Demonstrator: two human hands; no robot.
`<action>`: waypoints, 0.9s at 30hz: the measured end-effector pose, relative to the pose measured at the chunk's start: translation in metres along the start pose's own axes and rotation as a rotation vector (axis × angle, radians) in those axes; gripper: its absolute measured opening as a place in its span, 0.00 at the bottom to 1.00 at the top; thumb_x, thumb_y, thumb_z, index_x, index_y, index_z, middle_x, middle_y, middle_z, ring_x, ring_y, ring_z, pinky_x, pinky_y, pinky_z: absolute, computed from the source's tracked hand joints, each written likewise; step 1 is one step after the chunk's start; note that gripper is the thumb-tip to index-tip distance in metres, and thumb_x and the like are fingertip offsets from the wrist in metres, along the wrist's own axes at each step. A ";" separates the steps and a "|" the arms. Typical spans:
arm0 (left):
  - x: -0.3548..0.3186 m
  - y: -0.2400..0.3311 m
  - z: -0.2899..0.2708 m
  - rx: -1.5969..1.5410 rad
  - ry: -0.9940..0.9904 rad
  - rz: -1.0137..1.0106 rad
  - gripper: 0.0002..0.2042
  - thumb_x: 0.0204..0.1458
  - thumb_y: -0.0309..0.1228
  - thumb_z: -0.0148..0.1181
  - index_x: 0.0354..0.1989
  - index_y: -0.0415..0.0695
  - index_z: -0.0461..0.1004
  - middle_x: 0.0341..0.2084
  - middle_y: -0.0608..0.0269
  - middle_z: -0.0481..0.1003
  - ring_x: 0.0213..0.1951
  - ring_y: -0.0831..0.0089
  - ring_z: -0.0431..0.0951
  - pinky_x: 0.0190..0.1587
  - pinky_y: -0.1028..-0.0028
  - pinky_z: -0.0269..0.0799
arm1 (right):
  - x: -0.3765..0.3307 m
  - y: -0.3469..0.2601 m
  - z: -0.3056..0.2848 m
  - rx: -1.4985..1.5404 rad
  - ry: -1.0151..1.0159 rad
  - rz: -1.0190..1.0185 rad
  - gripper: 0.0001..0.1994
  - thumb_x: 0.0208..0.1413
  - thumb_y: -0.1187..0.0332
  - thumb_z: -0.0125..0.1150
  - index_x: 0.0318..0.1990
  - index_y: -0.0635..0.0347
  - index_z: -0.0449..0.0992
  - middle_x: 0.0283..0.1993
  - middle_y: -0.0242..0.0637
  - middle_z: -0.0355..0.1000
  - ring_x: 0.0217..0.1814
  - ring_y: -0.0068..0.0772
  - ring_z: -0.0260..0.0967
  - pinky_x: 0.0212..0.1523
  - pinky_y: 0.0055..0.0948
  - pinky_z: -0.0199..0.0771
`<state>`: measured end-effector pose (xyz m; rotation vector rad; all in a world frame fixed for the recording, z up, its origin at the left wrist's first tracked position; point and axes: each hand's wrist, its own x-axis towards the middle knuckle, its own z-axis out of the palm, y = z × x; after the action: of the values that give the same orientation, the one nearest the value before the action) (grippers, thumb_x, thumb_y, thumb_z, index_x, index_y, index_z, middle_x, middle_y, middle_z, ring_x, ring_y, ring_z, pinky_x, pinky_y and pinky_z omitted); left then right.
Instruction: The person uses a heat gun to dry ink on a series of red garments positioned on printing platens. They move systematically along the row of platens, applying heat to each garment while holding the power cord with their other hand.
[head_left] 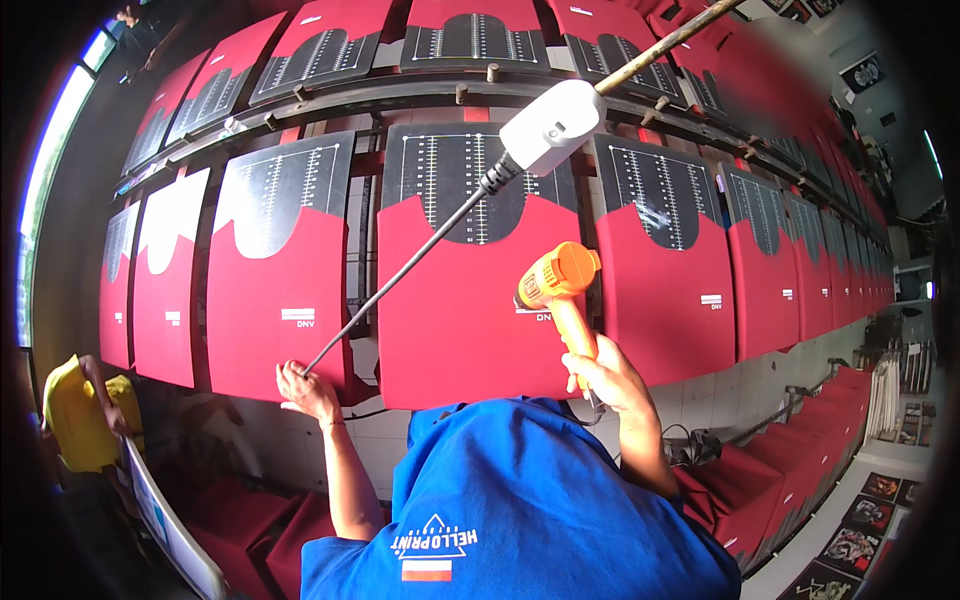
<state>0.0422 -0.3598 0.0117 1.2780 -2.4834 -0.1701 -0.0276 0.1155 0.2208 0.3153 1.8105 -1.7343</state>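
Note:
My right hand [610,376] is wrapped round the handle of an orange heat gun [566,305], its nozzle end over the red shirt panel [450,340] on the middle board. White print marks that panel beside the nozzle, partly hidden by it. At the left, my left hand [310,393] closes on a grey power cable [400,270] near the lower edge of the neighbouring red panel [275,350]. The cable runs taut up to a white socket block [552,127], which hangs from a rod [665,45]. Below my right hand a dark cord leaves the gun.
Rows of black ruled boards [655,190] carry red panels to both sides and behind a metal rail [400,92]. Draped red panels [790,470] also lie at the lower right. A person in yellow [80,420] stands at the left beside a white-edged frame [170,520].

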 end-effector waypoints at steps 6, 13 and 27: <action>0.011 -0.028 0.016 -0.016 0.231 0.211 0.13 0.65 0.35 0.46 0.47 0.42 0.76 0.56 0.53 0.71 0.62 0.52 0.65 0.62 0.57 0.60 | -0.001 -0.003 0.012 -0.057 0.075 -0.004 0.12 0.58 0.66 0.60 0.39 0.65 0.68 0.24 0.31 0.70 0.20 0.19 0.69 0.17 0.18 0.65; 0.006 -0.021 0.006 -0.103 0.229 0.134 0.12 0.64 0.32 0.46 0.47 0.43 0.76 0.56 0.54 0.72 0.60 0.53 0.67 0.63 0.59 0.60 | 0.002 0.003 0.009 -0.082 0.042 0.048 0.18 0.56 0.68 0.61 0.51 0.69 0.68 0.29 0.31 0.69 0.22 0.20 0.70 0.17 0.18 0.65; 0.004 -0.016 0.002 -0.126 0.283 0.150 0.12 0.63 0.32 0.47 0.45 0.43 0.76 0.52 0.51 0.74 0.58 0.55 0.70 0.62 0.60 0.60 | 0.000 -0.001 0.010 -0.153 0.059 0.052 0.16 0.57 0.66 0.60 0.48 0.67 0.69 0.29 0.30 0.69 0.21 0.19 0.70 0.16 0.17 0.66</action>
<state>0.0515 -0.3722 0.0070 0.9850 -2.2751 -0.0994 -0.0250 0.1062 0.2219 0.3492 1.9473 -1.5556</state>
